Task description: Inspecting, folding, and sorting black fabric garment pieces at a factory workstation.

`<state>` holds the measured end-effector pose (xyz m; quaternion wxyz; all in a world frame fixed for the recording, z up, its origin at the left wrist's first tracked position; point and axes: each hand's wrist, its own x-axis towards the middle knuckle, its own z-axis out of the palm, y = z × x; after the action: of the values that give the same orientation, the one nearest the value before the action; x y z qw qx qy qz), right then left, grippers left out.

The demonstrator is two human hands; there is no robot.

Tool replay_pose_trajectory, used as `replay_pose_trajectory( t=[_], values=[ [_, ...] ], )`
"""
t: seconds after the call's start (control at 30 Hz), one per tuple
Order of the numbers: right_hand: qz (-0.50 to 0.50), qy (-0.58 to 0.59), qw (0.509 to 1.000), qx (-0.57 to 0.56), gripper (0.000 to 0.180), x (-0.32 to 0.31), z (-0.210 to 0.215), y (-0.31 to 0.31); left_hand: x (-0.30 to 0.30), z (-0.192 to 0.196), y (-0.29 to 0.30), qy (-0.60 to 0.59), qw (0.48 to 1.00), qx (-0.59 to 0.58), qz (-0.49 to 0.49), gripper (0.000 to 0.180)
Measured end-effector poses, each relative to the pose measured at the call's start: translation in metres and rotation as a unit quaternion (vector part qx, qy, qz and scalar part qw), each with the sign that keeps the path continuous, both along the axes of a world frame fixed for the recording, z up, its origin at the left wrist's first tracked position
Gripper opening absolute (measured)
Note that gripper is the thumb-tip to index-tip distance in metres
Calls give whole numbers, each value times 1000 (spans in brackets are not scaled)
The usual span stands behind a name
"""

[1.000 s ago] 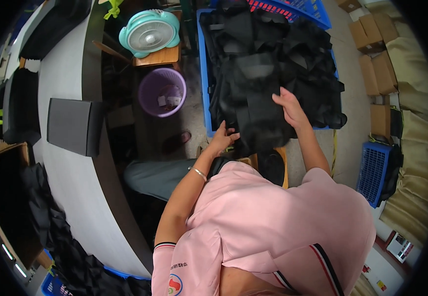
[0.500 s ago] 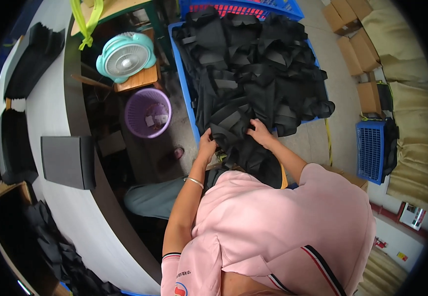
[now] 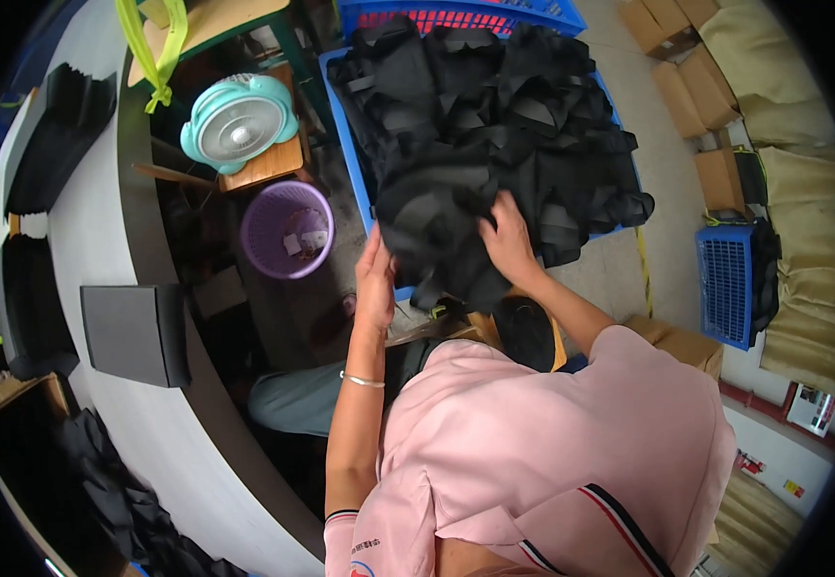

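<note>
A piece of black fabric, smeared by motion, is held up between my two hands over the near end of a blue crate. My left hand is closed on its left edge, with some fingertips hidden by the cloth. At its right side my right hand grips the same piece, fingers bent into it. Heaped in the crate behind are several more black fabric pieces, folded and overlapping.
Left of the crate stand a purple basket and a turquoise fan on a wooden stool. A grey table with a black block-shaped item runs along the left. Cardboard boxes and a blue crate line the right.
Both hands have lifted the black fabric piece off the near edge of the heap. My left hand has shifted left, and a black round shape near my lap is now uncovered.
</note>
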<state>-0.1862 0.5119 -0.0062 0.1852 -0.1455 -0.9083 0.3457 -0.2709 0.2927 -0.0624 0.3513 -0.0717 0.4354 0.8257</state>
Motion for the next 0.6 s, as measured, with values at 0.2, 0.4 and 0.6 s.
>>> replay_pose_trajectory(
  t=[0.2,0.4,0.6],
  values=[
    [-196,-92,959,185,76,-63,-68,-2,7,20,-31,92,979,-182,19,54],
    [-141,-313,922,180,73,-77,-169,27,71,19,-105,43,962,-248,105,39],
    [-88,-433,891,101,63,-101,-234,37,85,19,-136,90,915,-352,177,36]
  ],
)
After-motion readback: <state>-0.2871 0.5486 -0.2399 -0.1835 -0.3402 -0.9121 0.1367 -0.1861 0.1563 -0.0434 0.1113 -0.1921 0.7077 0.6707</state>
